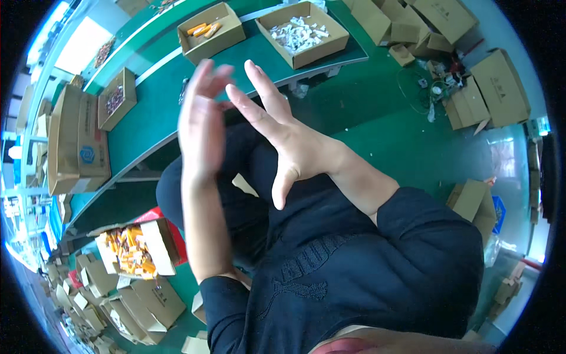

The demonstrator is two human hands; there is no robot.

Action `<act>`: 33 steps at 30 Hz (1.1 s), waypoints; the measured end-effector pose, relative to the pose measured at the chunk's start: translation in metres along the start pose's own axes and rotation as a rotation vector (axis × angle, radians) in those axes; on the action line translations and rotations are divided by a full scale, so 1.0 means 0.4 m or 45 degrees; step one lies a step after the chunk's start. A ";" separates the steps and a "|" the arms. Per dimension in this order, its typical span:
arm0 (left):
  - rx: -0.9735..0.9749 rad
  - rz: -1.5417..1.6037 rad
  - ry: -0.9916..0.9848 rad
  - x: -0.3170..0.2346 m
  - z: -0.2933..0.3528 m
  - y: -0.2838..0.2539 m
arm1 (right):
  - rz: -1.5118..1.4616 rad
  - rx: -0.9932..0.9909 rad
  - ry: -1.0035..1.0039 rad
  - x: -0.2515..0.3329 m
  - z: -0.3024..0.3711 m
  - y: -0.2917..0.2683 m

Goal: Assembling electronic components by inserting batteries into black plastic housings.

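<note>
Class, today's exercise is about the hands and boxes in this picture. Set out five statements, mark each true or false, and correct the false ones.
1. The right hand has its fingers spread. True.
2. The left hand shows more sharply than the right hand. False: the left hand is blurred, the right hand clearer.
3. The box of white pieces stands on the floor. False: it stands on the green table.
4. The box of orange pieces on the table holds fewer pieces than the box of orange pieces at lower left. True.
5. The person's sleeves are white. False: they are dark.
</note>
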State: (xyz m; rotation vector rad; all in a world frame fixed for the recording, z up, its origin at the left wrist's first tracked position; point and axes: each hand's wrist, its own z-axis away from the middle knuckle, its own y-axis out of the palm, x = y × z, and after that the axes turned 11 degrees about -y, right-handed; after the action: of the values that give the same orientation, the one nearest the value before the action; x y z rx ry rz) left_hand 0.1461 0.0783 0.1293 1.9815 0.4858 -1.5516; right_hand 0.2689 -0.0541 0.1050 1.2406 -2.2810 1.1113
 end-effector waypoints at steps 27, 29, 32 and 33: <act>-0.383 0.383 -0.004 -0.062 0.226 0.259 | -0.231 0.008 -0.088 0.147 0.066 0.039; -0.234 0.254 -0.062 -0.042 0.185 0.200 | -0.335 -0.108 -0.035 0.125 0.057 0.062; -0.065 0.471 -0.194 -0.034 0.108 0.107 | -0.245 -0.044 0.024 0.080 0.022 0.058; 0.025 0.589 -0.260 -0.017 0.081 0.085 | -0.192 -0.010 0.060 0.061 0.019 0.052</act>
State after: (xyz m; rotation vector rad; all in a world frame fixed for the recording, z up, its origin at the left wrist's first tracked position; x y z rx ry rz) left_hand 0.1400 0.0320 0.1376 1.7620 -0.0706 -1.4364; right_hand 0.2386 -0.0671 0.1044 1.3448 -2.1164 1.0653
